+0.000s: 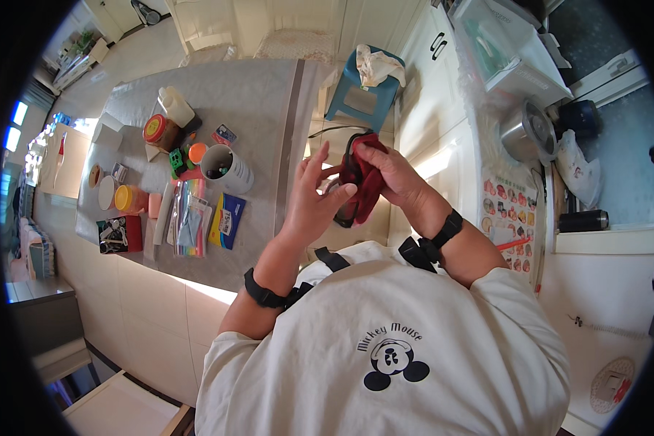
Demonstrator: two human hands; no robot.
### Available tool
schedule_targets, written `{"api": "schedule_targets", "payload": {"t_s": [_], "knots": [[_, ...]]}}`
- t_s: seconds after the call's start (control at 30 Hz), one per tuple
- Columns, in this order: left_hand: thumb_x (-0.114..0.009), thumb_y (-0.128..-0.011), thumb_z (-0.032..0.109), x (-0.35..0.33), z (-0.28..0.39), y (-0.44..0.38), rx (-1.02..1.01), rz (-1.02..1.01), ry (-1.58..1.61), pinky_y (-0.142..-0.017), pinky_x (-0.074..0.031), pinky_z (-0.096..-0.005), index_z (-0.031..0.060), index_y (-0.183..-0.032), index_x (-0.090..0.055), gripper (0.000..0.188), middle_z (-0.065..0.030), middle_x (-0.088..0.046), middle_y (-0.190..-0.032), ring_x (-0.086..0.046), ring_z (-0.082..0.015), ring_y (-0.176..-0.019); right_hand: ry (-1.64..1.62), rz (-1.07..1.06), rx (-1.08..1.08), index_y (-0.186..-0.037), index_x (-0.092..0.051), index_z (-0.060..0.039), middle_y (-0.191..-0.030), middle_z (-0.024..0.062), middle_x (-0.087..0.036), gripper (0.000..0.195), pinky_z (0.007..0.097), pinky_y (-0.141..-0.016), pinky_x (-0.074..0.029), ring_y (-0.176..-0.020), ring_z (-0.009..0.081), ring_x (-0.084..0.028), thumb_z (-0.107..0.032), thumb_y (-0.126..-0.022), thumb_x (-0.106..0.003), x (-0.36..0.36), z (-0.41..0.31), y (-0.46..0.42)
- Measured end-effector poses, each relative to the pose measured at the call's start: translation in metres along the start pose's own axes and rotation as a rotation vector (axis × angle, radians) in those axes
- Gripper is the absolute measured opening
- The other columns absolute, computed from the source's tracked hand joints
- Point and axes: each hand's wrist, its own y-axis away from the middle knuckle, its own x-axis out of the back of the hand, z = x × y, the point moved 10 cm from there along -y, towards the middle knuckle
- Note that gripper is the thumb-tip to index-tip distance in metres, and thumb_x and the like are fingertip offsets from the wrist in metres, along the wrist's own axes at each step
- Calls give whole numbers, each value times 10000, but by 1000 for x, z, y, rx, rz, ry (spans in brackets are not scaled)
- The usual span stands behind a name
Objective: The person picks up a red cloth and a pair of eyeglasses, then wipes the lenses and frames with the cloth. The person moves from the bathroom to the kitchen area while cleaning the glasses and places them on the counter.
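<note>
In front of my chest, my right hand point(389, 171) grips a red cloth or soft pouch point(369, 188), its thumb lying over the upper part. Dark-framed eyeglasses point(351, 163) rest against the left side of the red fabric, partly covered by my hands. One thin temple arm point(335, 128) sticks out to the left above my fingertips. My left hand point(313, 199) is at the glasses with its fingers spread and its thumb across the frame. Whether it grips them cannot be told.
The grey-covered table point(250, 92) at left carries a white cup point(240, 171), a red-lidded jar point(161, 133), a wipes packet point(228, 220) and colourful plastic packets point(188, 223). Ahead stands a blue stool point(362, 98) with a cloth. A counter with a steel pot point(523, 133) runs along the right.
</note>
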Motion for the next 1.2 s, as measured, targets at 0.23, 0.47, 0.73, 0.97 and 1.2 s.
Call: {"api": "schedule_targets", "payload": {"t_s": [0.23,0.47,0.73,0.97,1.2], "knots": [[-607,-968,205,17,-72,4,276,106,292,-1036,-417,-312,91,-1461,-380,555,-63,-545,-1271,-509,-193,-1246,-356,-78,91,-1094,-574,5,-950,192,-699,344,511,-864,-532,-881,372,-674,-269,-902,-655,11,-19,-18],[-611,-971,237,-59,-63,11,464,-418,394,-870,-464,-288,30,-1267,-540,369,-29,-588,-1188,-556,-122,-1041,-506,52,47,-1105,-572,-55,-988,157,-687,309,510,-856,-539,-919,313,-664,-294,-924,-643,-8,2,-22],[-562,-965,26,-10,-64,-17,193,23,734,-997,-487,-385,72,-1311,-522,351,-71,-606,-1244,-593,-203,-1148,-464,-48,108,-1167,-589,-67,-1105,104,-677,324,409,-918,-528,-1004,259,-657,-268,-925,-666,-17,9,-24],[-576,-948,9,19,-14,-27,-87,171,806,-1024,-454,-371,80,-1357,-444,436,-81,-557,-1302,-560,-208,-1184,-337,-71,93,-1239,-589,-76,-1187,55,-665,321,338,-976,-476,-1083,177,-632,-266,-985,-543,-24,43,-23],[-564,-980,95,42,-9,-34,-126,266,784,-942,-522,-375,32,-1318,-464,358,-159,-590,-1275,-596,-257,-1147,-231,-166,-141,-1300,-541,-156,-1264,11,-607,313,358,-1044,-424,-1167,158,-562,-282,-1022,-469,-45,57,-15]]}}
